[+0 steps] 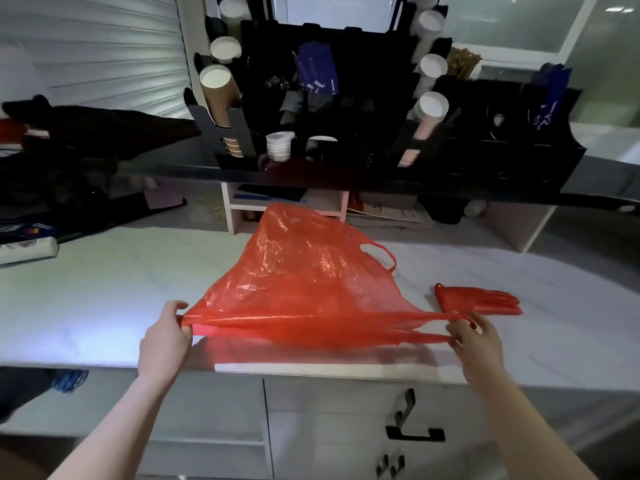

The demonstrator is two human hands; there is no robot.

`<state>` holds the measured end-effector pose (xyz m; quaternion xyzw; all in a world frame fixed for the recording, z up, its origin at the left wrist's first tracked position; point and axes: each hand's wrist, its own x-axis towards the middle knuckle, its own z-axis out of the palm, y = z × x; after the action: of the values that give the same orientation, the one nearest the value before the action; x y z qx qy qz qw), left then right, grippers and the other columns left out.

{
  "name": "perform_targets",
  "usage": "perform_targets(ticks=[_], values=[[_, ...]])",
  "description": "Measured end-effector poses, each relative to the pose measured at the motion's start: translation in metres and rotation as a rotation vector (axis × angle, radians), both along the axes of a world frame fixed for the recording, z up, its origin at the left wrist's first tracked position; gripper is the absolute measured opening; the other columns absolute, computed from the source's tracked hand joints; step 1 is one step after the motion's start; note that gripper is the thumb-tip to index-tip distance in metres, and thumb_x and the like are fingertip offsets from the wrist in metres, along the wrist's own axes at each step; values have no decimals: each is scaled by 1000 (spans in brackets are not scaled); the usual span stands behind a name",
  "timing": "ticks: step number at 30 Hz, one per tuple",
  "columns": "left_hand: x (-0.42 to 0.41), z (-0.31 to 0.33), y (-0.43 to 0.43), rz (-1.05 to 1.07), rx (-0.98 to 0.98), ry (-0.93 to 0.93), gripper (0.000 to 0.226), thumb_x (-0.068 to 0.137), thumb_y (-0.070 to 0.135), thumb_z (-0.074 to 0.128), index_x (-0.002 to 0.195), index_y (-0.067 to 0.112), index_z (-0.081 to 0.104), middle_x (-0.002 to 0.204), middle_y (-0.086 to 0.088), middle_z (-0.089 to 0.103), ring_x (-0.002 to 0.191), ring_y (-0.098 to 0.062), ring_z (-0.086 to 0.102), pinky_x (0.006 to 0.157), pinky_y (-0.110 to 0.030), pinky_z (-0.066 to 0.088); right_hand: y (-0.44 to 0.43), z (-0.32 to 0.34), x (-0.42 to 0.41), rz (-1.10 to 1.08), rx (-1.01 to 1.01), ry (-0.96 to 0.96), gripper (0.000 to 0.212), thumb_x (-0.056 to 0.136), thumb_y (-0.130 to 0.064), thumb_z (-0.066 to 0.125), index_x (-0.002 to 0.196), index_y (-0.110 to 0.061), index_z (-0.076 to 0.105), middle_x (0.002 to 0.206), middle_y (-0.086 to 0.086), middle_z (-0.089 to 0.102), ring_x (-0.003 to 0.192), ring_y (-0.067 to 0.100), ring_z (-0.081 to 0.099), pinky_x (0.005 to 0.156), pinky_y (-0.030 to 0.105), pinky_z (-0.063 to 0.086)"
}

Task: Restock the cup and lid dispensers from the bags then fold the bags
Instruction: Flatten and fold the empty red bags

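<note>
Status, near to far.

Left hand (166, 332) and right hand (476, 337) are both up at the front edge of the white surface (104, 299), above the cabinet doors (329, 427). Each pinches one end of the red bag (304, 282). The left fingers (175, 306) are clenched on a bunched corner, and the right fingers (457, 332) grasp the stretched-out handle end. Neither side is released.

The bag's near edge is pulled taut between the two hands, lifted just off the surface. The rest billows away from the person, slack and crinkled, with one handle loop (384, 252) sticking out on the right. It looks empty. Can't tell if the far end touches the surface.

Just beyond the right hand, a second red bag (478, 299) lies on the surface as a small flat bundle. I'd count that one as folded.

Further back, the dark shelf (346, 181) carries the black dispenser rack (346, 64). There are brown ribbed cups (216, 95) in the left slots, white cups (431, 107) in the right slots, and a short stack of white lids (278, 145) low in the middle. The slots look stocked, but I can't tell from this angle how full each one is.

Judgement: the restock part looks finished, since both bags appear empty and the rack is loaded. The fold step is roughly half done. One bag is down, and this one is only stretched out, with no crease in it yet. Left to do: fold it down and set it by the other.
</note>
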<state>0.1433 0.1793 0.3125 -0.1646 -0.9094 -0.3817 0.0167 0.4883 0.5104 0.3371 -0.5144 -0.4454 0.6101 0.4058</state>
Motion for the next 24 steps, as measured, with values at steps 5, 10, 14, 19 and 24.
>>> perform_targets(ticks=[5, 10, 14, 19, 24], values=[[23, -11, -8, -371, -77, -6, 76, 75, 18, 79, 141, 24, 43, 150, -17, 30, 133, -31, 36, 105, -44, 35, -20, -8, 9, -30, 107, -267, 62, 81, -2, 53, 136, -25, 36, 75, 10, 62, 57, 20, 54, 62, 35, 46], [42, 5, -5, -426, -73, 55, 80, 79, 49, 69, 146, 33, 30, 159, -9, 8, 146, -25, 4, 116, -52, 9, -40, 8, -2, -5, 365, -260, 83, 78, -7, 53, 138, -51, 15, 69, -5, 71, 68, 16, 64, 74, 36, 48], [49, 32, 11, -487, -2, 85, 64, 89, 44, 59, 145, 30, 33, 157, 3, 16, 146, -13, 5, 116, -50, 4, -37, 25, -29, 99, 442, -91, 54, 80, 5, 48, 121, -31, 50, 72, 2, 69, 49, 15, 59, 53, 27, 50], [30, 56, 38, -487, 78, 80, 48, 94, 35, 52, 141, 30, 41, 148, 14, 32, 140, -4, 19, 116, -36, 18, -28, 37, -81, 251, 469, -72, 29, 85, 4, 47, 94, -18, 64, 68, 0, 70, 59, 11, 65, 54, 17, 50], [-26, 63, 77, -459, 179, 23, 33, 95, 26, 53, 128, 29, 54, 134, 15, 49, 124, -4, 42, 101, -26, 31, 3, 41, -124, 345, 387, -177, 27, 88, 3, 45, 89, -16, 64, 64, 4, 70, 51, 11, 62, 46, 16, 44]])
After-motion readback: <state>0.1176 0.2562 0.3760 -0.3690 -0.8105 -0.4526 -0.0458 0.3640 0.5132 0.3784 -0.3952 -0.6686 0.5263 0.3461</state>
